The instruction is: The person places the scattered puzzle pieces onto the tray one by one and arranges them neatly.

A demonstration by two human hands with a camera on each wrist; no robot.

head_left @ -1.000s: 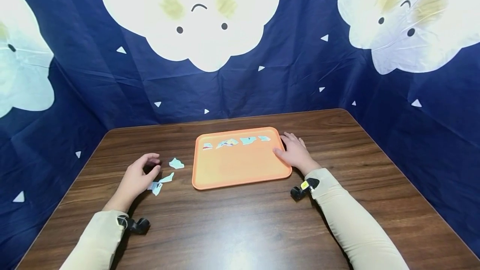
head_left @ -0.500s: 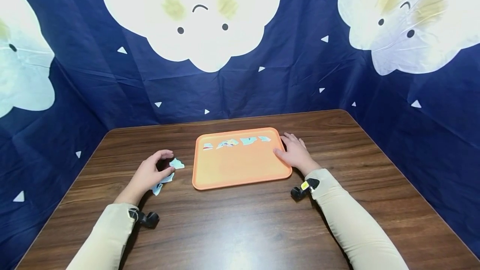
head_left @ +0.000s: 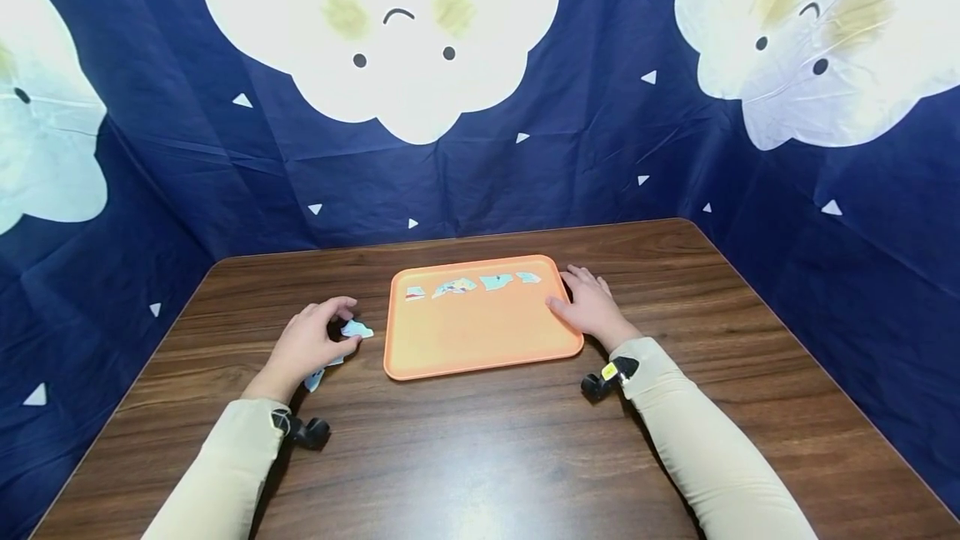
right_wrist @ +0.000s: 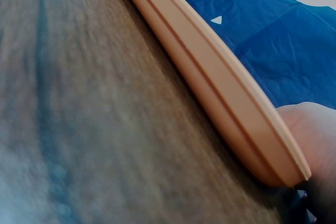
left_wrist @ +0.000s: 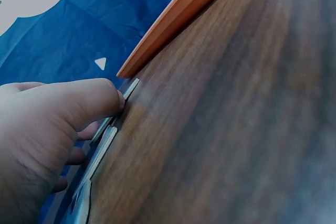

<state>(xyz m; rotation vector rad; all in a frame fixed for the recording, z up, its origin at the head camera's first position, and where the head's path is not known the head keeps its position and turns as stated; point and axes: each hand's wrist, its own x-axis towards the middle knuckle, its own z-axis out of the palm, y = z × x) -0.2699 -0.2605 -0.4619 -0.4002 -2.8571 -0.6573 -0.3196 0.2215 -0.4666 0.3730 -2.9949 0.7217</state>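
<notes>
My left hand (head_left: 311, 344) pinches a light blue, irregular puzzle piece (head_left: 358, 329) between thumb and fingers, left of the orange tray (head_left: 480, 344). Up close in the left wrist view, the thumb is at the edge of that thin flat piece (left_wrist: 131, 92). More pale blue pieces (head_left: 313, 379) lie partly hidden under the left hand. My right hand (head_left: 590, 304) holds the tray's right side, thumb over the rim and fingers along the outside. The right wrist view shows the tray's side wall (right_wrist: 210, 77) with part of the right hand (right_wrist: 312, 132) behind it.
Several printed puzzle pieces, among them a colourful one (head_left: 454, 287), lie in a row along the tray's far side. The brown wooden table (head_left: 420, 457) ends at a dark blue curtain (head_left: 480, 182) with cloud faces.
My left hand has moved right and slightly forward, over the nearer pieces to the far one, which has shifted slightly right. My right hand and the tray have stayed put.
</notes>
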